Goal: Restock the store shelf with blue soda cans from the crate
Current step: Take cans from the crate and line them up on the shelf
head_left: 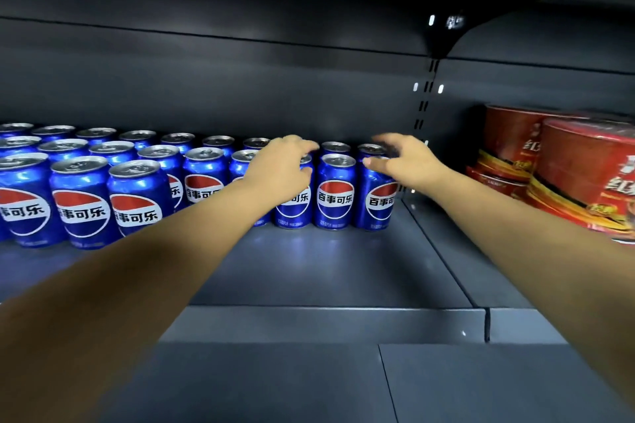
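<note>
Far to the left of both hands, the blue soda cans [82, 203] stand upright in packed rows on the dark shelf [326, 271], labels facing out, the rows running back toward the rear wall. The crate is not in view.

The left hand [281, 168] reaches in over the front row. Its fingers [302, 148] curl down over the top of a can [293, 206], thumb at the near side; it appears to grip the can's upper rim, though the hand hides the contact itself. Just right of those fingers stands a free can [336, 192], touched by neither hand.

Right again, the right hand [402, 161] meets the end can [376, 199] of the row. Its fingers are blurred, spread above the lid, with the thumb against the upper side wall; whether they clasp it or are letting go I cannot tell.

Beyond that hand, well apart past the shelf divider, sit red round tubs [580, 175].

As for handling, full cans are likely fairly heavy for their size, rigid, smooth and somewhat slippery. A grip round the upper wall or over the rim should hold best, and they should be set down flat so neighbours do not topple.
</note>
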A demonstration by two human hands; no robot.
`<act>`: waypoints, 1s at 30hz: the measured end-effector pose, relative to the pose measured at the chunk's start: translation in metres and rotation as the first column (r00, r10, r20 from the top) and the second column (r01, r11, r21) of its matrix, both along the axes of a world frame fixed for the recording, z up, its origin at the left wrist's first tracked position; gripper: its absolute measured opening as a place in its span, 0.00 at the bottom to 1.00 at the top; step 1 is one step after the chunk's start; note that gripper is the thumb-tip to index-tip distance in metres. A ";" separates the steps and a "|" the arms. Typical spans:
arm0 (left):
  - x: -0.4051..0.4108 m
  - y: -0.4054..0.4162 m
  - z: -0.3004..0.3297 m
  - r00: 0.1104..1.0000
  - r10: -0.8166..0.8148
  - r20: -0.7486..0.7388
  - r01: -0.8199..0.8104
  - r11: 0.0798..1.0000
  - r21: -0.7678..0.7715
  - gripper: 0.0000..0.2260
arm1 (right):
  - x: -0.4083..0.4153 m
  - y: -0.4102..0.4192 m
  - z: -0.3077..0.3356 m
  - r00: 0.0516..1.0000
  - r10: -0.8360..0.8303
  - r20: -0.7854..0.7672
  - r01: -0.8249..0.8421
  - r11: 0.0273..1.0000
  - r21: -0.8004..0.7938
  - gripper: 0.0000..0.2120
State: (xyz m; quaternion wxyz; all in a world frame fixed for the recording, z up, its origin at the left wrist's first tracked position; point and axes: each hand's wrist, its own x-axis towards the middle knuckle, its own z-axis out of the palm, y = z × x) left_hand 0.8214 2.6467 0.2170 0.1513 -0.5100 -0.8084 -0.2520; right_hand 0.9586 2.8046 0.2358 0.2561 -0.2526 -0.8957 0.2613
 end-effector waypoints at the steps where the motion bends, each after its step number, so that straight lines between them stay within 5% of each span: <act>1: 0.004 0.005 0.002 0.999 -0.029 -0.017 0.029 1.000 -0.002 0.22 | 0.004 0.002 0.000 0.999 -0.001 0.041 0.002 0.999 -0.034 0.28; 5: 0.014 0.023 0.008 0.991 -0.123 -0.049 0.117 0.988 -0.098 0.25 | 0.010 0.005 -0.006 0.982 -0.009 0.190 0.003 1.000 0.030 0.25; 9: 0.015 0.033 0.004 0.988 -0.138 -0.066 0.124 0.974 -0.187 0.22 | 0.006 0.002 -0.009 0.987 -0.034 0.159 0.019 0.995 0.097 0.21; 15: 0.019 0.033 -0.011 0.995 -0.093 -0.047 0.089 0.993 -0.079 0.20 | 0.006 -0.002 -0.016 0.994 -0.094 0.062 0.086 0.989 0.117 0.22; 19: 0.017 0.036 -0.012 0.994 -0.070 -0.083 0.066 0.996 -0.056 0.20 | -0.001 -0.009 -0.021 0.967 -0.229 0.107 0.183 0.925 0.333 0.25; 24: 0.017 0.038 -0.017 0.997 -0.077 0.020 0.077 0.997 0.028 0.20 | 0.000 -0.014 -0.021 0.962 -0.244 0.119 0.180 0.901 0.395 0.25; 28: 0.021 0.035 -0.022 0.993 -0.075 -0.094 0.075 0.997 -0.006 0.21 | 0.001 -0.010 -0.029 0.981 -0.189 0.032 0.173 0.944 0.279 0.23; 30: 0.026 0.032 -0.026 0.971 -0.069 -0.228 0.059 0.997 -0.050 0.24 | 0.005 -0.007 -0.034 0.980 -0.082 -0.181 0.085 0.996 0.010 0.20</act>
